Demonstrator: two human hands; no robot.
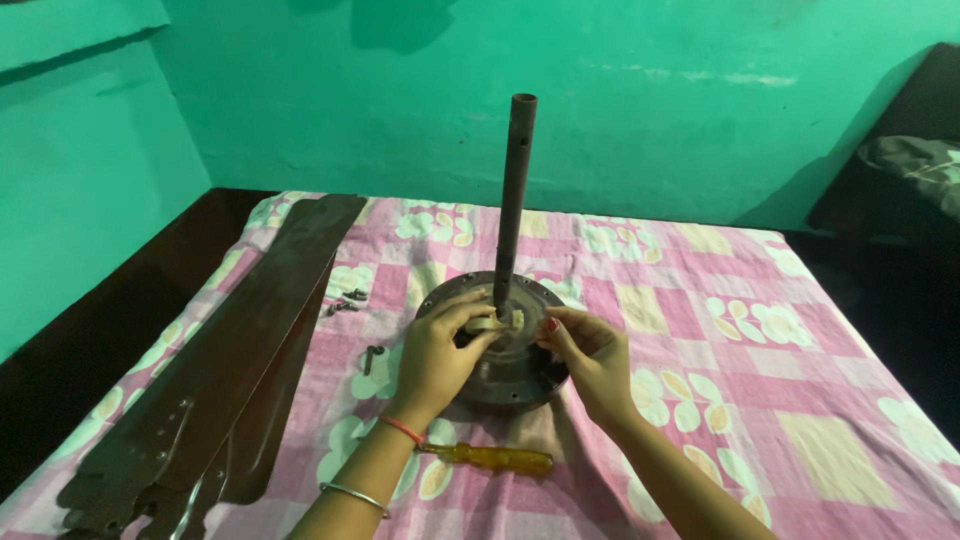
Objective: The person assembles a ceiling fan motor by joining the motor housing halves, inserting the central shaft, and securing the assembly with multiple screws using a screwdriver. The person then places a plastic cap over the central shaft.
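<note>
A round dark brown fan motor (520,385) lies on a pink checked cloth (760,380), with a brown down rod (514,190) standing upright from its centre. My left hand (437,350) rests on the motor's top, its fingers pinching pale wires (487,323) at the foot of the rod. My right hand (588,350) touches the motor's top from the right side, its fingers curled close to the same wires. Whether the right hand grips anything is hidden by the fingers.
Brown fan blades (235,370) lie stacked along the left side of the cloth. Small screws (345,302) and a bolt (370,358) sit beside them. A yellow-handled screwdriver (490,458) lies in front of the motor. Green walls stand behind, and a dark seat (900,170) is at the right.
</note>
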